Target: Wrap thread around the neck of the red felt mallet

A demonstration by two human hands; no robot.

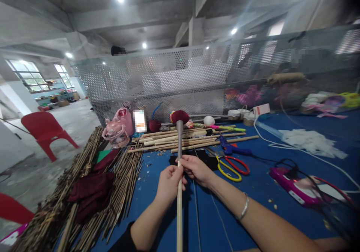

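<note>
My left hand is wrapped around a long pale wooden stick that runs from the bottom edge up the middle. My right hand pinches the same stick just above the left, where a grey sleeve covers its upper part. The stick ends in a rounded dark red cloth head. Both hands hold it above the blue table. A silver bracelet sits on my right wrist.
Loose sticks lie across the table behind the hands. Yellow and red scissors, a blue glue gun, a pink tool with cables and white wadding lie right. Thin twigs with dark red cloth pile left. A red chair stands beyond.
</note>
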